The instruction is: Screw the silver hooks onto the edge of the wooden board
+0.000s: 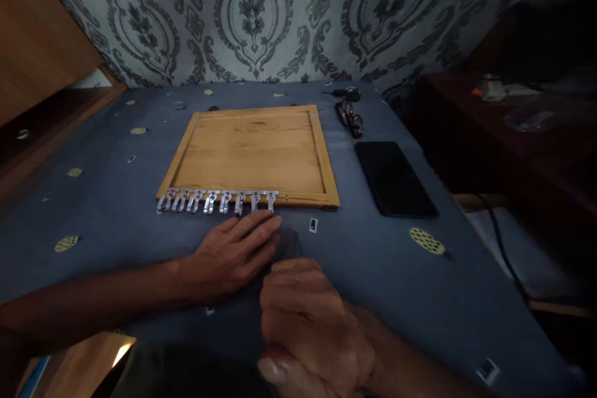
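Note:
A wooden panel [252, 149] with a raised frame lies flat on the blue patterned cloth. Along its near edge runs a row of several silver metal hooks [226, 201], their curved ends hanging over the edge. My left hand [236, 255] rests on the cloth just in front of them, fingers stretched out, the tips at the rightmost hook [270, 200]. Closed in a fist, my right hand [312, 323] grips what looks like a screwdriver [295, 245]. Only its thin dark shaft shows, pointing toward the panel; the handle is hidden in my fingers.
Right of the panel lies a black tablet [395, 179]. Beyond it are folded eyeglasses [349, 118] and a dark tool with a thin shaft [346, 94]. A patterned curtain [254, 12] hangs behind. Wooden furniture [41, 31] stands at the left, and a cable [501, 242] hangs at the right.

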The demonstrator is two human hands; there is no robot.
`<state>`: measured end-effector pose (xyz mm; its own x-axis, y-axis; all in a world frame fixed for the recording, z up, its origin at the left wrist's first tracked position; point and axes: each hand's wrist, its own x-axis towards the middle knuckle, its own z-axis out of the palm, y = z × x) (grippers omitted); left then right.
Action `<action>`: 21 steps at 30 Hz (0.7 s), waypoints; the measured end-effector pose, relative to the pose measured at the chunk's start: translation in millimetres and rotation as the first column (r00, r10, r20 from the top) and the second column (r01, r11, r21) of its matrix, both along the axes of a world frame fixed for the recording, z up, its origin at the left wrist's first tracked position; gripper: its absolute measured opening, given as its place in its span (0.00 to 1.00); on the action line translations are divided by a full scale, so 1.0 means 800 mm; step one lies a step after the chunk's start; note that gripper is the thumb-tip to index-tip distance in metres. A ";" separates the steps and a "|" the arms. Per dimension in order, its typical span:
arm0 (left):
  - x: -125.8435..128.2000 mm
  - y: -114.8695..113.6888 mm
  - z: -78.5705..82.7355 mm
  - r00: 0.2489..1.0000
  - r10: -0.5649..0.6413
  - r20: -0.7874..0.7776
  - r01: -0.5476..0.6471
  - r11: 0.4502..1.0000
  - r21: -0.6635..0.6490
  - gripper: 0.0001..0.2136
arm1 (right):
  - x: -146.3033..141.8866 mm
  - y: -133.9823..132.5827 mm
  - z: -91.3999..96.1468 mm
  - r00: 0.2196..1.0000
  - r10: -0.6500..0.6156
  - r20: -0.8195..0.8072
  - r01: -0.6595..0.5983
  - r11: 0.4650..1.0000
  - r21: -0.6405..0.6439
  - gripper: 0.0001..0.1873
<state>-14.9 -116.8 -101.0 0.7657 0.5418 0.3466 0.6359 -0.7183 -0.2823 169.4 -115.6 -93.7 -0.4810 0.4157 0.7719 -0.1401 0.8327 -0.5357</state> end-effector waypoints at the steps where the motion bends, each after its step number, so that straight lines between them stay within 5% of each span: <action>1: 0.000 0.000 0.001 1.000 -0.009 0.010 0.009 1.000 0.012 0.13 | 0.001 0.001 0.000 1.000 0.006 0.018 -0.006 1.000 0.022 0.34; 12: -0.006 -0.002 0.001 0.985 -0.096 0.144 0.106 0.992 -0.064 0.11 | 0.004 0.017 -0.005 0.982 -0.113 0.152 0.077 0.971 0.227 0.35; 21: -0.045 -0.004 0.016 0.978 -0.152 0.145 0.177 0.967 -0.184 0.10 | 0.014 0.032 0.001 0.921 -0.210 0.328 0.124 0.957 0.264 0.35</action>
